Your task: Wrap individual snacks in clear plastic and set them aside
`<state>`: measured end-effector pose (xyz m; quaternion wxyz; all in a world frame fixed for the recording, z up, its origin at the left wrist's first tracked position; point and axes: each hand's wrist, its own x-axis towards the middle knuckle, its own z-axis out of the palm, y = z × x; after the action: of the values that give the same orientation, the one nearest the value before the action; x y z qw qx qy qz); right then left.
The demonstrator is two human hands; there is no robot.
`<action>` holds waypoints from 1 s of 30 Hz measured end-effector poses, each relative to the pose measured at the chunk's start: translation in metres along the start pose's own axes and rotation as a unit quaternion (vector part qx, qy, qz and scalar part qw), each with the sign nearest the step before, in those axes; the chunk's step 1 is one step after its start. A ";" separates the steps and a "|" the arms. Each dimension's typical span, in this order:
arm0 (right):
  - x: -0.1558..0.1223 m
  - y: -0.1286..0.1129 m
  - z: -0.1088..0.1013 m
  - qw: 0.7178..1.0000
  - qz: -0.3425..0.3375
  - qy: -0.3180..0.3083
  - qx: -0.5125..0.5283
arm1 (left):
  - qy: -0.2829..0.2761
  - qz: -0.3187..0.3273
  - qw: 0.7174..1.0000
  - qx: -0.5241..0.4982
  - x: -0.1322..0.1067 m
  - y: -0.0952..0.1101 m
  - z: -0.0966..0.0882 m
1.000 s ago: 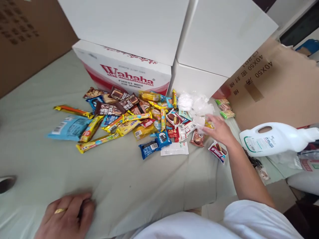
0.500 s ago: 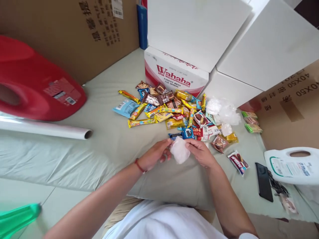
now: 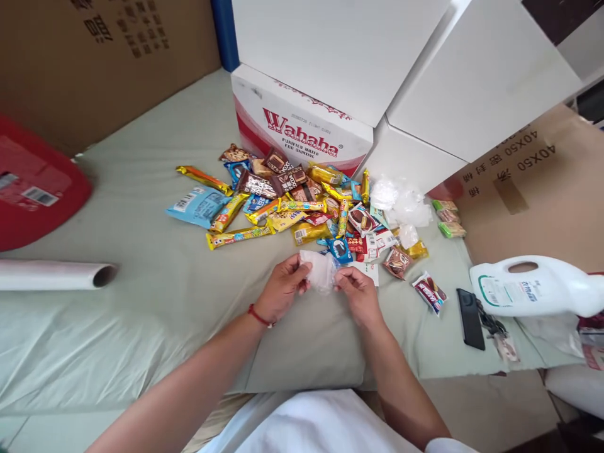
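Observation:
Between my hands a thin, crumpled translucent plastic bag (image 3: 319, 270) hangs above the cloth. My left hand (image 3: 279, 292) pinches its left side between thumb and fingers, and a red cord circles that wrist. On the bag's right edge, my right hand (image 3: 362, 297) is closed in a pinch too. Just beyond them lies a pile of wrapped snacks; a blue-wrapped cookie pack (image 3: 340, 250) and a yellow snack packet (image 3: 311, 233) are closest. More crumpled clear plastic bags (image 3: 409, 207) sit at the pile's right.
Behind the snacks stand a Wahaha carton (image 3: 302, 126) and white boxes (image 3: 340, 50). At left are a red jug (image 3: 42, 189) and a white roll (image 3: 51, 275). On the right lie a snack bar (image 3: 429, 293), a black phone (image 3: 470, 319), keys (image 3: 491, 322) and a white detergent bottle (image 3: 533, 286).
The bag has gone from bunched to spread out between my hands, with the right hand now on its edge. The whole view has shifted, so things appear further left.

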<state>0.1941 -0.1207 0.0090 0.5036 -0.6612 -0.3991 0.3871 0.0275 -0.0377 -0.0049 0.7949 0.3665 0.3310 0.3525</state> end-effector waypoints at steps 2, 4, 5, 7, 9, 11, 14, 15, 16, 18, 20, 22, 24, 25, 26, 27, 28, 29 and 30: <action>0.003 -0.006 -0.015 0.998 -0.003 0.046 0.038 | 0.008 -0.010 0.999 -0.039 0.000 0.004 -0.001; 0.004 -0.023 -0.036 0.986 -0.064 0.150 0.043 | 0.009 -0.021 0.997 -0.075 0.000 0.008 -0.002; 0.005 -0.036 -0.048 0.969 -0.110 0.219 0.033 | 0.010 -0.025 0.995 -0.092 0.001 0.009 -0.003; 0.011 -0.069 -0.073 0.905 -0.227 0.358 -0.020 | 0.011 -0.027 0.992 -0.122 0.003 0.011 -0.005; 0.025 -0.102 -0.097 0.805 -0.330 0.483 -0.100 | 0.011 -0.022 0.988 -0.150 0.004 0.010 -0.007; 0.050 -0.127 -0.116 0.721 -0.395 0.544 -0.169 | 0.005 -0.020 0.985 -0.173 0.005 0.009 -0.007; 0.102 -0.138 -0.130 0.694 -0.439 0.505 -0.266 | -0.008 -0.025 0.983 -0.181 0.006 0.006 -0.005; 0.121 -0.135 -0.130 0.717 -0.430 0.459 -0.300 | -0.013 -0.027 0.984 -0.177 0.006 0.006 -0.005; 0.141 -0.130 -0.128 0.742 -0.414 0.412 -0.330 | -0.018 -0.028 0.985 -0.170 0.006 0.006 -0.005; 0.178 -0.114 -0.121 0.784 -0.348 0.318 -0.404 | -0.033 -0.032 0.987 -0.155 0.005 0.006 -0.005; 0.207 -0.098 -0.113 0.817 -0.259 0.199 -0.474 | -0.047 -0.037 0.988 -0.141 0.005 0.007 -0.006; 0.222 -0.087 -0.108 0.831 -0.196 0.104 -0.510 | -0.054 -0.040 0.989 -0.133 0.004 0.008 -0.007; 0.219 -0.086 -0.105 0.833 -0.190 0.081 -0.514 | -0.056 -0.038 0.989 -0.132 0.004 0.008 -0.008; 0.210 -0.089 -0.104 0.830 -0.209 0.098 -0.508 | -0.056 -0.035 0.988 -0.136 0.005 0.008 -0.008; 0.196 -0.092 -0.101 0.825 -0.236 0.121 -0.499 | -0.055 -0.032 0.988 -0.143 0.005 0.008 -0.008; 0.177 -0.096 -0.096 0.820 -0.269 0.146 -0.484 | -0.054 -0.028 0.987 -0.151 0.005 0.008 -0.007; 0.154 -0.098 -0.088 0.816 -0.302 0.165 -0.464 | -0.055 -0.026 0.985 -0.161 0.006 0.008 -0.006; 0.128 -0.099 -0.078 0.822 -0.321 0.167 -0.440 | -0.057 -0.026 0.983 -0.173 0.006 0.008 -0.006; 0.102 -0.097 -0.067 0.839 -0.325 0.142 -0.412 | -0.063 -0.027 0.981 -0.184 0.007 0.008 -0.005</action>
<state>0.2808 -0.0340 0.1052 0.3329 -0.6880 -0.6375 -0.0972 0.0246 -0.0267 -0.0030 0.8770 0.2267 0.2200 0.3621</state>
